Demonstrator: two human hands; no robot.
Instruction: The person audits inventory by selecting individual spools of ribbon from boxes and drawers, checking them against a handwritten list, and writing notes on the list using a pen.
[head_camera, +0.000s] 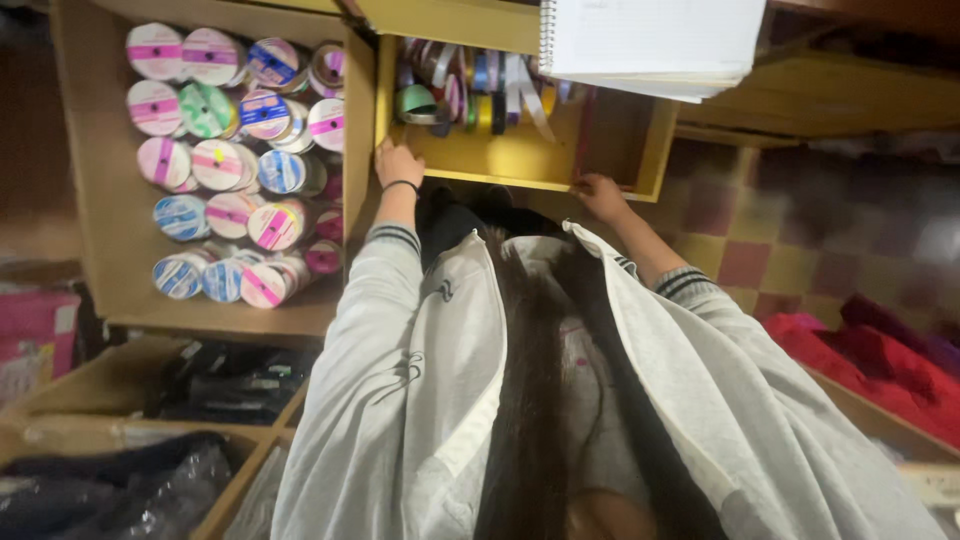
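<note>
While both hands grip the yellow drawer (520, 160) front edge, left hand (398, 163), right hand (600, 195), fingertips hidden, ribbon spools (470, 95) half under notebook (650, 40).

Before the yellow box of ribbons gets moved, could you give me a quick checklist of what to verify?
1. Left hand on the yellow box edge: ok.
2. Right hand on the front edge near the other corner: ok.
3. Firm grip of both hands: cannot tell.
4. Ribbon rolls lie inside the box: ok.
5. Space above the box: not ok, a spiral notebook overhangs it.
6. Side clearance: not ok, the cardboard box of spools stands close beside.
</note>
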